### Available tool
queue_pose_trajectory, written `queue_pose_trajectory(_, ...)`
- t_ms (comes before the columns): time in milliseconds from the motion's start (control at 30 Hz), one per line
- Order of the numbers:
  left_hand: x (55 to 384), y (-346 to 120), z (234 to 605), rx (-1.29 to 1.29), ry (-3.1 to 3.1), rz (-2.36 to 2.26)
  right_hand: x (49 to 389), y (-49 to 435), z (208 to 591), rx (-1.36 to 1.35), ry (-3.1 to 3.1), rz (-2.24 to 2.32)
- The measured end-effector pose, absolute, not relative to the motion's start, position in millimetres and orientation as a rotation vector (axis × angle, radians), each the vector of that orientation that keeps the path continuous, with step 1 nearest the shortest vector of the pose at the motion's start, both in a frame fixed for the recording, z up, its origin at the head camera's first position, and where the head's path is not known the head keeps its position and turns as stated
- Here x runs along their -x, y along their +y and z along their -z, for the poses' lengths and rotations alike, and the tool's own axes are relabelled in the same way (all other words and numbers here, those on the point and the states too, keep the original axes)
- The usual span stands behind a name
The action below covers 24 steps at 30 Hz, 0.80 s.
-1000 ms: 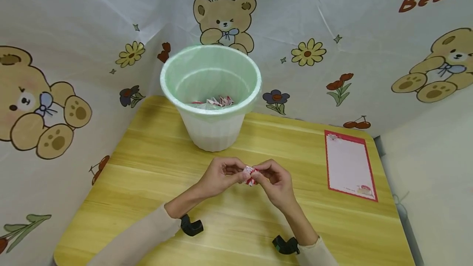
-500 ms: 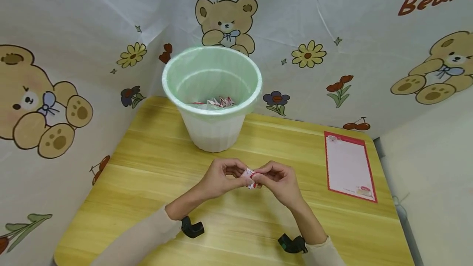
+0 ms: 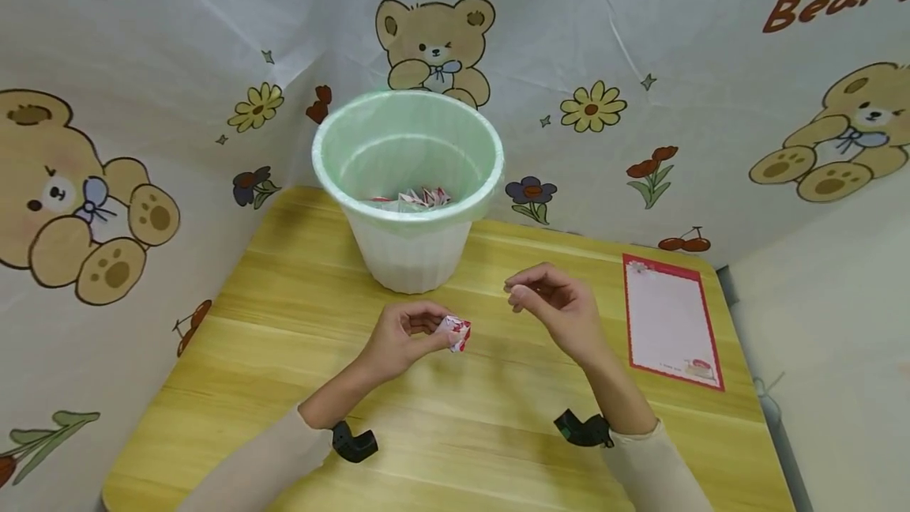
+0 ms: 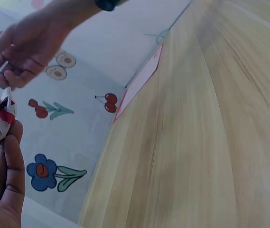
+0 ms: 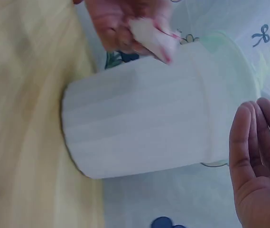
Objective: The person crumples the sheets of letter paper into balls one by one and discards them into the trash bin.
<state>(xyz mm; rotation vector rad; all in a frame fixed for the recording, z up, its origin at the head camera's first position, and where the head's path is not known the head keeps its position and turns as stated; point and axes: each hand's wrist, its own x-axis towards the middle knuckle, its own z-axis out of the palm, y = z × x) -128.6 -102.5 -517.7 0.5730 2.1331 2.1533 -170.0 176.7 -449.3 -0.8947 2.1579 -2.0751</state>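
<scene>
A small folded piece of white-and-red paper (image 3: pixel 457 333) is pinched between the thumb and fingers of my left hand (image 3: pixel 400 342), above the wooden table in front of the bin. In the left wrist view the paper (image 4: pixel 1 121) shows a red band and a pointed tip. My right hand (image 3: pixel 565 313) hovers to the right, apart from the paper, its fingers loosely bent and holding nothing. The right wrist view has the right hand's fingers (image 5: pixel 243 137) bare, with the paper (image 5: pixel 153 40) in the left hand beyond.
A white bin (image 3: pixel 412 255) with a pale green liner stands at the back of the table (image 3: pixel 298 338), with crumpled red-and-white paper inside. A red-bordered sheet (image 3: pixel 671 322) lies flat at the right. A bear-print cloth (image 3: pixel 554 14) hangs behind.
Both hands held the paper earlier. My right hand has let go and moved up and to the right, while my left hand has shifted slightly left with the paper.
</scene>
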Motion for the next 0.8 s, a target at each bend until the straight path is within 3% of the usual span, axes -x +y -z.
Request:
queue_pose_trajectory(400,122.8,-118.0,524.4,-0.517,2.180,-2.177,223.2,164.7,390.0,0.808,2.329,2.141)
queue_pose_trajectory(800,116.7,-122.6,530.1,-0.477,2.182,-2.171,264.6,137.5,366.0,0.635,2.461,1.947)
